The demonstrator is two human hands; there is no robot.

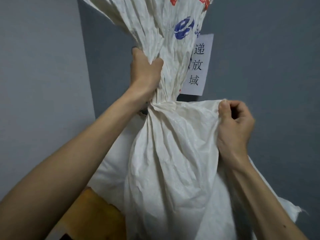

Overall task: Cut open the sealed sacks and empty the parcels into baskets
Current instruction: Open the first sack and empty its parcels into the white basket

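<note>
**Head view: sack held by its twisted waist, both hands on the cloth**

Sack [173, 144]: white woven cloth, crumpled, fills the middle of the view against a grey wall [43, 66]. It is wrung into a tight neck [164, 106] about halfway up. Above the neck the cloth fans out, with a blue logo [183, 28] and red marks. Below it the body bulges.

Left hand [147, 70]: fingers and thumb clenched round the gathered pleats just above the neck.

Right hand [235, 125]: fingers curled, pinching a raised fold on the lower body's right shoulder.

Lower right: frayed edge [297, 210] of the cloth hangs loose. I cannot tell whether it is a cut mouth.

Lower left: brown carton [90, 213], probably a parcel, lies against the sack's underside. No basket in view. No blade in view.

Paper sign [199, 66] on the wall sits behind the sack, partly covered by it.

Handling, as judged:
- Cloth is soft, with no stiffness of its own. It folds wherever it is pinched.
- The weave looks slick. A flat pinch may slide, while a bunched fistful holds better.
- The lower bulge looks loaded, so expect weight to hang from whichever hand is higher.
- Contents are loose and likely to shift as the sack tips.
- Best holds are the twisted neck, where the layers lock together, and a deep fold near a corner for steering.
- The frayed edge is a poor hold, since the threads may pull away.
</note>
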